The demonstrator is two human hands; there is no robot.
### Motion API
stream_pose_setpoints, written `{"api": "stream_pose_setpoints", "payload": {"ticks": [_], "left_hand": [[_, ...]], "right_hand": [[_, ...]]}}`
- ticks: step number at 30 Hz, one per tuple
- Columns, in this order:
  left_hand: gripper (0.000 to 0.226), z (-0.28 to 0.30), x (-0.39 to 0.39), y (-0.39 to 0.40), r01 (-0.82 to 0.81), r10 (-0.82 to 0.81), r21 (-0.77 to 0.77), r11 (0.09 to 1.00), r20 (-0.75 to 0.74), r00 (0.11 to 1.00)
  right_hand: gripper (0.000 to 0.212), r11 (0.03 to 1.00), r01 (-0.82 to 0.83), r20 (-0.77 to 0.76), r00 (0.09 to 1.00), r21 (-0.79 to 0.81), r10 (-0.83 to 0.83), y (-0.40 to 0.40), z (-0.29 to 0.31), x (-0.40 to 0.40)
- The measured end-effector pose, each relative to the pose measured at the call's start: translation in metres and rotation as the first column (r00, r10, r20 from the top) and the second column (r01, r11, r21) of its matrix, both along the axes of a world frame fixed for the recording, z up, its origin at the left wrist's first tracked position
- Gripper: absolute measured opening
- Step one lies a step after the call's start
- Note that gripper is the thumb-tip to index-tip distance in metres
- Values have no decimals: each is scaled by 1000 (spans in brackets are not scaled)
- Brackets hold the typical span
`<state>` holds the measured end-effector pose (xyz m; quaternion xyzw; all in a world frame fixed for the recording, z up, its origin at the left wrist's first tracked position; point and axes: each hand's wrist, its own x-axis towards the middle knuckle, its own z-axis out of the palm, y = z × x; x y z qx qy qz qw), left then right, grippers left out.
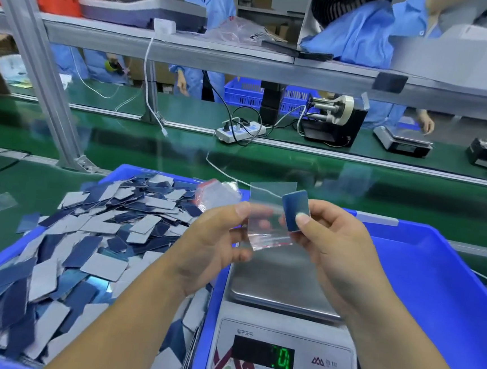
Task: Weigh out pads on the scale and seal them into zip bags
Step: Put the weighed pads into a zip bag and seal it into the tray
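Pads pinched by right hand; left hand pinches zip bag.

Left hand pinches zip bag; right hand holds pad stack above scale.

**user1:** what's the person actually wearing in this one? gloves, sleeves, anything?

**user2:** nah, nothing that I can see. left hand and right hand are both bare, forearms bare right to the bottom edge. short plain nails, no rings, no watch.
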<state>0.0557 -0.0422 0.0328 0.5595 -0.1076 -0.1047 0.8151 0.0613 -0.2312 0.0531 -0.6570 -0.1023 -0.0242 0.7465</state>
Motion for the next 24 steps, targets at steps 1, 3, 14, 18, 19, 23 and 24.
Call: {"api": "stream_pose_setpoints", "payload": {"ticks": [1,3,14,18,19,23,24], "left_hand": [[47,-1,0,0,-55,54,66,996,8,998],[29,-2,0,-3,-159,154,235,959,41,987],[10,-9,-2,-5,-15,-26,401,916,98,995],[10,-8,-5,-7,40,-84,424,905,85,993],[12,-9,-5,-8,14,-59,430,903,91,994],[28,-10,0,-10,-156,141,380,912,67,988],[33,-10,1,-10,-179,175,355,918,42,984]], "right_hand": [[28,999,6,15,1000,-51,-5,-2,1,-1],[25,993,2,36,999,-121,3,-5,3,-2],[23,963,-61,130,987,-261,98,-3,11,-10],[24,947,-95,113,984,-308,135,-1,11,-11],[24,941,-80,124,984,-330,128,-1,11,-11],[28,884,96,302,952,-457,52,-5,9,-13],[28,869,135,358,932,-476,51,-7,8,-14]]}}
